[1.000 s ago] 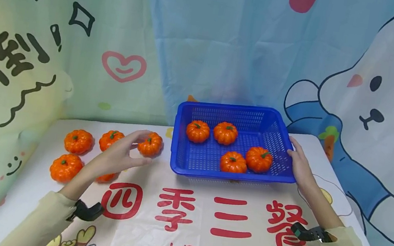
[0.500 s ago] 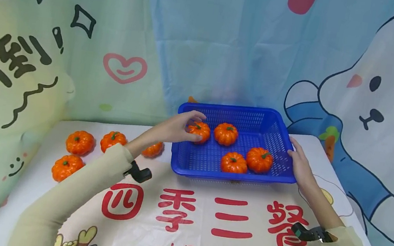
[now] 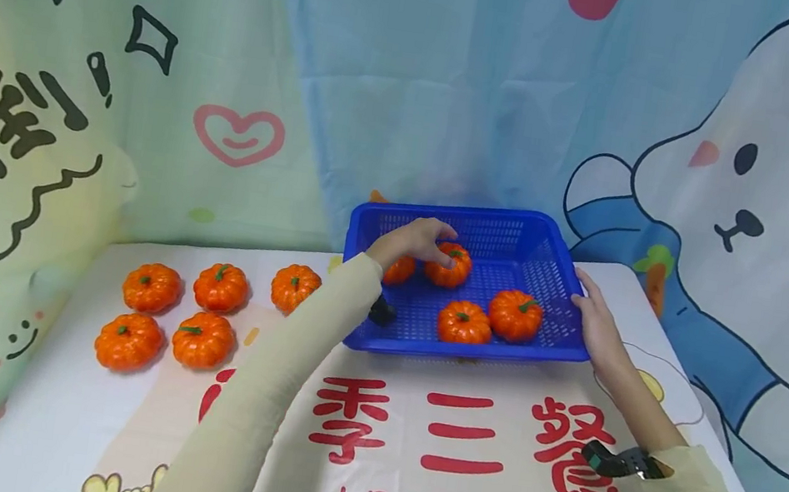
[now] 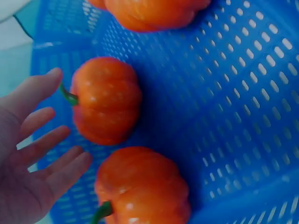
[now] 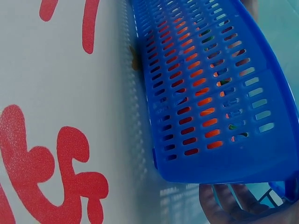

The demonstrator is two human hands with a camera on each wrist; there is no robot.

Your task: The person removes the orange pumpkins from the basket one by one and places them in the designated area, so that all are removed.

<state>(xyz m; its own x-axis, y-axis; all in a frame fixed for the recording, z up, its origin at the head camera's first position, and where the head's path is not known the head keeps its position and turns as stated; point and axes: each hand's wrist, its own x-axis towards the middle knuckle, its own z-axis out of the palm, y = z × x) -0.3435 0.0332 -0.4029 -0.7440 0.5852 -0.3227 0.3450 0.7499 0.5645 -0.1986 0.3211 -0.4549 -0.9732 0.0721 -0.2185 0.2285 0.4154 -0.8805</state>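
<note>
My left hand is inside the blue plastic basket, above the small orange pumpkin at the back. In the left wrist view, its fingers are spread and loosely bent beside one pumpkin's green stem, with a gap visible between hand and pumpkin. Another pumpkin sits to the left, partly hidden by this hand. Two more pumpkins, one beside the other, lie near the basket's front wall. Gripping the basket's right end is my right hand; its fingers curl under the rim in the right wrist view.
Left of the basket, several pumpkins stand on the table, among them one near the basket and one farthest left. A printed cloth covers the tabletop. Behind hangs a patterned curtain. A thin cable lies at the right.
My left hand has moved right, from the pumpkin on the table left of the basket into the basket and over the back pumpkin. My right hand stays on the basket's end.
</note>
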